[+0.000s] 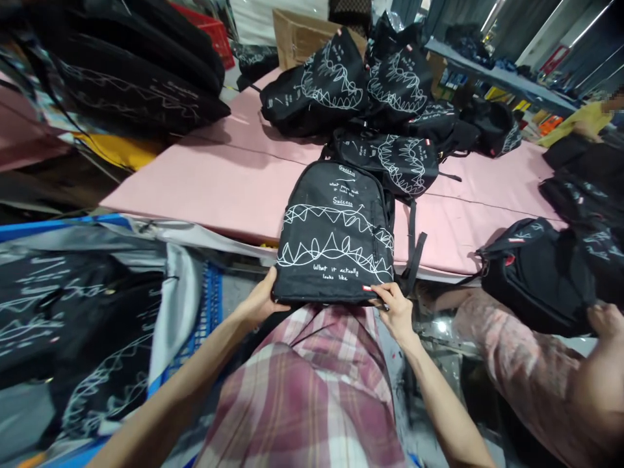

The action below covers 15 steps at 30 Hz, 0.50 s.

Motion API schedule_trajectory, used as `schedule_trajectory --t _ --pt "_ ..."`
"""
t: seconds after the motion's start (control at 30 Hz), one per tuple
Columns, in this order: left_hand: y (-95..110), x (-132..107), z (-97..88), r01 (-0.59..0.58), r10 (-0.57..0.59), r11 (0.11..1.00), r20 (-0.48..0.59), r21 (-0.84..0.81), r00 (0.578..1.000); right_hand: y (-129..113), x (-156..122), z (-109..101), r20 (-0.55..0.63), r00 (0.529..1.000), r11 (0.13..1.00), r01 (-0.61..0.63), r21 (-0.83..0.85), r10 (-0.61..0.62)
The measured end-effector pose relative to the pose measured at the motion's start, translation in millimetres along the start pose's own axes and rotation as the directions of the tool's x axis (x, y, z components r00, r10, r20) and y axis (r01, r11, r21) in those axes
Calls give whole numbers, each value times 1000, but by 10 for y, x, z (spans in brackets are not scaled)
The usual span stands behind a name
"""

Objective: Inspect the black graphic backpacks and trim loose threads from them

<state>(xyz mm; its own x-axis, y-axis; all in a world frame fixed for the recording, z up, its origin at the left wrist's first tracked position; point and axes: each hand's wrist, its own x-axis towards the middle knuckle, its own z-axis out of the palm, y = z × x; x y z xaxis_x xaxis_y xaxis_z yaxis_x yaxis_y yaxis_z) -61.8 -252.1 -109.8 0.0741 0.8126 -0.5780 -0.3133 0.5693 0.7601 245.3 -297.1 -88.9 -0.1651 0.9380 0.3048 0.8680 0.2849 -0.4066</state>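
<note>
A black backpack [336,234] with white zigzag drawings and lettering lies flat on the pink table [219,175], its bottom edge hanging over the near side above my plaid lap. My left hand [260,300] grips the bag's lower left corner. My right hand [396,312] pinches its lower right corner by a small red-and-white tag. The straps [414,244] trail off to the right.
Several more black printed backpacks [370,91] are piled at the table's far end. A blue crate [205,312] lined with plastic holds bags at my left. A co-worker's arm [546,370] and another backpack [536,273] are at right. A cardboard box [297,32] stands behind.
</note>
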Motion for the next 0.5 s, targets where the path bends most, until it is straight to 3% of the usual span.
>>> schedule_trajectory --t 0.1,0.17,0.27,0.37,0.43,0.5 --pt "6 -170 83 -45 43 995 31 91 999 39 -54 23 -42 999 1000 -28 4 28" --pt "11 -229 149 -86 87 987 3 137 996 -51 -63 9 -15 999 996 -38 -86 37" --pt "43 -258 273 -89 98 985 -54 147 994 -438 -18 23 139 988 963 102 -250 -69" --pt "44 -247 391 -71 86 982 -77 177 993 -920 71 138 362 899 905 347 -244 -247" --pt "-7 -220 433 -85 101 979 -80 184 992 -1065 106 218 449 863 894 371 -251 -232" --pt "-93 -180 435 -133 152 972 -89 192 984 -975 76 233 475 865 901 325 -287 -161"
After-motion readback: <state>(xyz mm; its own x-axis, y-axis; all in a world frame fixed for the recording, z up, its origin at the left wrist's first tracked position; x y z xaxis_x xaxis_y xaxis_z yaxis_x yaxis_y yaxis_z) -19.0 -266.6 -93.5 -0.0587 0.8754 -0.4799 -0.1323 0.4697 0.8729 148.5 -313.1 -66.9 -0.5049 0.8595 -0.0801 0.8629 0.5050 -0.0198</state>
